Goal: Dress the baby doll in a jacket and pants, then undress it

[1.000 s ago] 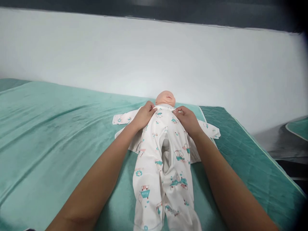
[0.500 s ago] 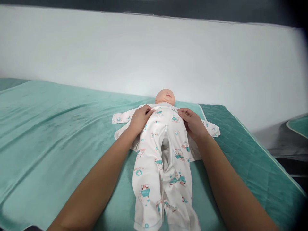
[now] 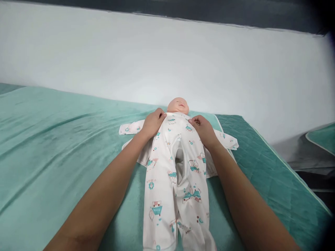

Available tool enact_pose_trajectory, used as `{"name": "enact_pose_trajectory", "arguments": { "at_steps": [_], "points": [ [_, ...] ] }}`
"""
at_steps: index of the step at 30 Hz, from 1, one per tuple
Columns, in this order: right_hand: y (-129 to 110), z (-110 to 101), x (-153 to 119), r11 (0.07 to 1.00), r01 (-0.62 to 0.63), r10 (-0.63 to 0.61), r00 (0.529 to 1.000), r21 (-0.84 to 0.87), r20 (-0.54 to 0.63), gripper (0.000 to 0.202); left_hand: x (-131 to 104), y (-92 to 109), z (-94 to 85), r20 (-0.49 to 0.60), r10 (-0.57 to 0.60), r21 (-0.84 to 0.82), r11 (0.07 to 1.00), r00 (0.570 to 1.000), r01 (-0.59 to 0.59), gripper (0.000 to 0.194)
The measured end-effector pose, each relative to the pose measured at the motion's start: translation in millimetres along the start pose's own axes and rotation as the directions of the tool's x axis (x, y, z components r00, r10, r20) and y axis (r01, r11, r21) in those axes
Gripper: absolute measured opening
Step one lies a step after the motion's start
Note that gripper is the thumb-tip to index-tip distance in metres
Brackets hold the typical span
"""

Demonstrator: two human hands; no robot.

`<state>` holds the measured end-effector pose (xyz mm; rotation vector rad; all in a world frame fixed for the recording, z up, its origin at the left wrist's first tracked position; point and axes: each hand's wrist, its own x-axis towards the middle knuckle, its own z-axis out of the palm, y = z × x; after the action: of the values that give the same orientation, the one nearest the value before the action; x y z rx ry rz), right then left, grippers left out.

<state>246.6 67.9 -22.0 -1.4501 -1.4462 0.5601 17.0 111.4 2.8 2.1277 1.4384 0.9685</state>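
So here's the setup, using the doll's head (image 3: 178, 105) as the reference point since it's easy to spot. The printed pants (image 3: 163, 164) start just on the near side of the head, covering the front of the body, with both legs running straight toward the camera and an open gap at the crotch. The doll's own legs are covered up, so I honestly can't tell whether they're inside the pants or not.

The left hand (image 3: 155, 123) is just left of the head and a bit nearer, thumb and fingers pinched on the edge of the waistband. The right hand (image 3: 202, 129) mirrors it on the right of the head, fingertips together on the other side of the waist.

Under the pants there's a white top (image 3: 211, 169), spread out, with one printed sleeve (image 3: 130, 128) poking out left of the head and the other off to the right, both a bit nearer. It's all on a light green cover (image 3: 65, 146). Right of the head is a darker quilted pad (image 3: 264, 167), and right behind it is a white wall (image 3: 162, 59).
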Motion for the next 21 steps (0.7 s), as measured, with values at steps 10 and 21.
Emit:
{"name": "enact_pose_trajectory", "arguments": {
  "at_steps": [10, 21],
  "points": [
    [11, 4, -3, 0.987, -0.037, 0.051, 0.995, 0.157, -0.089, 0.023, 3, -21, 11.1, 0.009, 0.201, -0.089, 0.976, 0.980, -0.199, 0.031],
    [11, -13, -58, 0.846, -0.138, 0.168, 0.986, 0.516, -0.013, 0.024, -60, -18, -10.9, 0.022, 0.280, 0.137, 0.950, 0.960, -0.281, 0.045]
  ]
}}
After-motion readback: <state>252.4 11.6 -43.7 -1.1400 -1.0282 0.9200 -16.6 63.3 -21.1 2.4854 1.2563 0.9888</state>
